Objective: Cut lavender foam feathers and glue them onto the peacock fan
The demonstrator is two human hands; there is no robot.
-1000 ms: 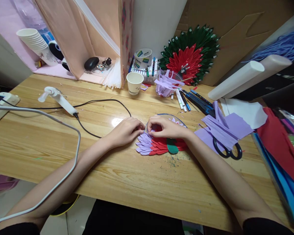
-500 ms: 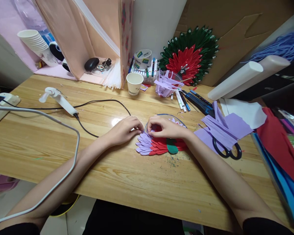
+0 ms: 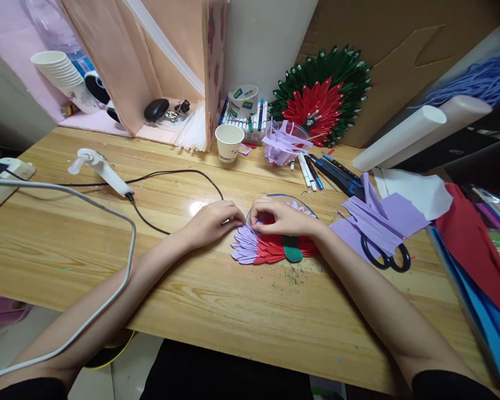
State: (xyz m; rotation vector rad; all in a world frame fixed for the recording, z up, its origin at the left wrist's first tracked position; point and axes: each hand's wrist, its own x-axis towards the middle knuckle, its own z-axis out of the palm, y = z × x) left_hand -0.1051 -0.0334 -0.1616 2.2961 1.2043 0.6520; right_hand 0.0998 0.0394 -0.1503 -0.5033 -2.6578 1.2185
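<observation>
A layered petal craft (image 3: 270,248) lies flat on the wooden table, its outer tips purple and its inner petals red. A green oval piece (image 3: 292,249) is on its front, and a round rim with more purple petals shows behind my right hand. At its upper left edge, my left hand (image 3: 214,223) pinches the tip of a purple petal with thumb and forefinger. My right hand (image 3: 282,218) arches over the craft, thumb and forefinger closed at the same edge, close to the left fingertips. Whatever lies between the right fingertips is mostly hidden.
To the right are purple sheets (image 3: 404,214) with scissors (image 3: 385,258), and markers (image 3: 306,171). Behind stand a paper cup (image 3: 229,145), a tub of purple strips (image 3: 284,147) and a red-green petal fan (image 3: 323,94). A corded white glue gun (image 3: 108,175) lies left; a grey cable crosses my left forearm.
Almost nothing differs. My left hand has shifted very slightly toward the right, while my right hand and the craft stay in place.
</observation>
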